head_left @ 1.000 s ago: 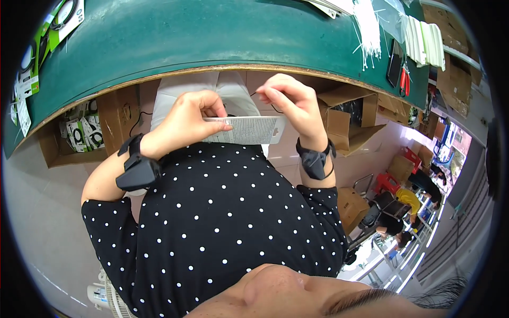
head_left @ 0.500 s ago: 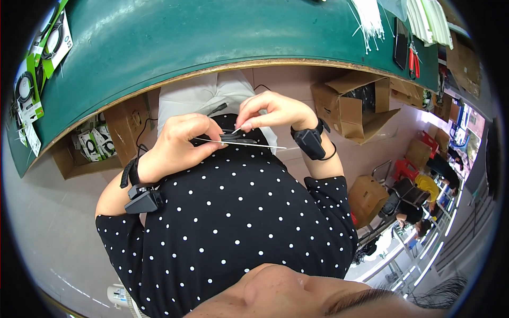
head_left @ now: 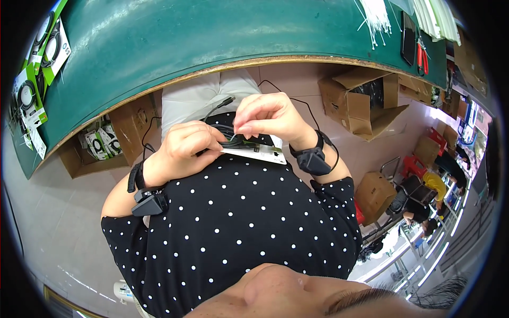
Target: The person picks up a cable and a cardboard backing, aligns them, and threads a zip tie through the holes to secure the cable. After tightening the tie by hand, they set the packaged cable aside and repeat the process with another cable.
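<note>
My left hand [head_left: 192, 146] is closed on a coiled black cable [head_left: 231, 141] and the left end of its backing card [head_left: 260, 153], just in front of my body. The card is white along its near part, with a dark printed area partly behind my fingers. One cable end with a plug [head_left: 227, 101] sticks out beyond the coil, over my lap. My right hand [head_left: 269, 117] pinches at the coil, thumb against fingertips, where a thin pale tie [head_left: 234, 136] shows. How the tie runs around the cable is hidden by my fingers.
On the green table [head_left: 201, 37] lie carded cables [head_left: 40, 74] at left. White cable ties [head_left: 374, 21], a black phone [head_left: 407, 38] and red-handled pliers [head_left: 422, 58] lie at right. Below stand an open carton [head_left: 347, 108] and a box of packaged cables [head_left: 79, 164]. People work far right.
The card, seen edge-on before, has tilted to show its face. My right hand has turned and shifted slightly right, still pinching near the coil. My left hand keeps its hold.
</note>
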A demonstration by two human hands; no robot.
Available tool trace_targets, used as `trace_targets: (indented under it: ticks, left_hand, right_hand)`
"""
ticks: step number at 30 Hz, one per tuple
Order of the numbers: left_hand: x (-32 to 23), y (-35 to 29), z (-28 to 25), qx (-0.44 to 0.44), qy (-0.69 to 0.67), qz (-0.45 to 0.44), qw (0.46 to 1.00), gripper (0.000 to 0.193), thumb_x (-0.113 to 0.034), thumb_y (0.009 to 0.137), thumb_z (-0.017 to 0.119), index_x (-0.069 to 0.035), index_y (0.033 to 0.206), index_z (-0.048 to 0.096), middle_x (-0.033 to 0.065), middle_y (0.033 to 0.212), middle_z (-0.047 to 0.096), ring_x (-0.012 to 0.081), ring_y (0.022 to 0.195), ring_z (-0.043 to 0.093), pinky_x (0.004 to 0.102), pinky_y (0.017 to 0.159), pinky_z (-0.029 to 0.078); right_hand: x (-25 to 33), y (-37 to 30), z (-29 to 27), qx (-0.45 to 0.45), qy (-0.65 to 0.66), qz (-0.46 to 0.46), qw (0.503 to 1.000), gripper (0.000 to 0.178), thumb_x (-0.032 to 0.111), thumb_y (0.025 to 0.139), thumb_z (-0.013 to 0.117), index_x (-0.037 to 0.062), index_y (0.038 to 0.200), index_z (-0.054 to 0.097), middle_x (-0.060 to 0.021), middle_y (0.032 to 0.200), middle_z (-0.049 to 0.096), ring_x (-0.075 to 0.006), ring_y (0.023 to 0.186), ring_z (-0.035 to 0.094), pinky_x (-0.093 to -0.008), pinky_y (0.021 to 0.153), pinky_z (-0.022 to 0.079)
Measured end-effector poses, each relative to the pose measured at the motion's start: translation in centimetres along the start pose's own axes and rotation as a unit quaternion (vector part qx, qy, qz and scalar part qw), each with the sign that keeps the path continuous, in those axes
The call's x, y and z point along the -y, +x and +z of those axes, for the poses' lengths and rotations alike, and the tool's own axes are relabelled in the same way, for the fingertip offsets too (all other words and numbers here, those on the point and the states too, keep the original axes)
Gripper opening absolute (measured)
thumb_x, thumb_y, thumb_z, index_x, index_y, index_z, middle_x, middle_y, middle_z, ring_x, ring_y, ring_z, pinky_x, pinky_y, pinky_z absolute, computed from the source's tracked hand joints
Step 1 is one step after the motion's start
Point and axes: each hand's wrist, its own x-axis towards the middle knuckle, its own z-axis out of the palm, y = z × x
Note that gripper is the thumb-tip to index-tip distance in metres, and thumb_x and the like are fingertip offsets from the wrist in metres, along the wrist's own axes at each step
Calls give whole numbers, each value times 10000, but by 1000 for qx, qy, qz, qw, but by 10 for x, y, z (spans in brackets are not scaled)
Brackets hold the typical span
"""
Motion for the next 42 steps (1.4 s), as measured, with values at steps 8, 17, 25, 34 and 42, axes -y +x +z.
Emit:
trace_targets:
  ticks: [8, 17, 25, 34, 42]
  left_hand:
    - [3, -2, 2, 20, -10, -6, 1000, 216, 41, 596, 734, -36, 712, 569, 99, 795, 685, 245, 679, 664, 311, 561, 520]
    - [4, 0, 2, 14, -2, -21, 1000, 220, 44, 596, 725, -37, 699, 548, 91, 788, 675, 249, 682, 661, 323, 586, 530]
    - [8, 0, 2, 11, -5, -24, 1000, 237, 39, 571, 739, -43, 699, 558, 99, 801, 684, 244, 680, 658, 315, 568, 517]
    - [11, -1, -2, 26, -17, -57, 998, 227, 25, 593, 756, -51, 703, 573, 80, 816, 694, 227, 715, 663, 307, 582, 520]
    - [14, 3, -7, 45, -56, -100, 992, 210, 10, 620, 770, -41, 709, 587, 80, 825, 698, 225, 735, 668, 306, 630, 526]
  right_hand:
    - [2, 4, 0, 32, -536, -370, 758, 122, 18, 708, 739, 60, 790, 659, -28, 783, 631, -161, 603, 586, -265, 494, 457]
    - [12, 2, 8, 92, -639, -362, 672, 100, 77, 701, 708, 63, 750, 621, -7, 734, 584, -144, 630, 584, -263, 489, 448]
    - [11, 5, 9, 99, -641, -359, 671, 100, 78, 706, 707, 61, 744, 616, -8, 740, 586, -144, 634, 583, -261, 486, 445]
    - [6, 7, 7, 86, -631, -363, 680, 136, 105, 674, 665, 84, 677, 531, -4, 702, 504, -152, 630, 542, -281, 493, 435]
    - [9, 8, 7, 85, -650, -348, 670, 97, 104, 689, 688, 91, 709, 593, 4, 734, 566, -144, 639, 577, -274, 489, 449]
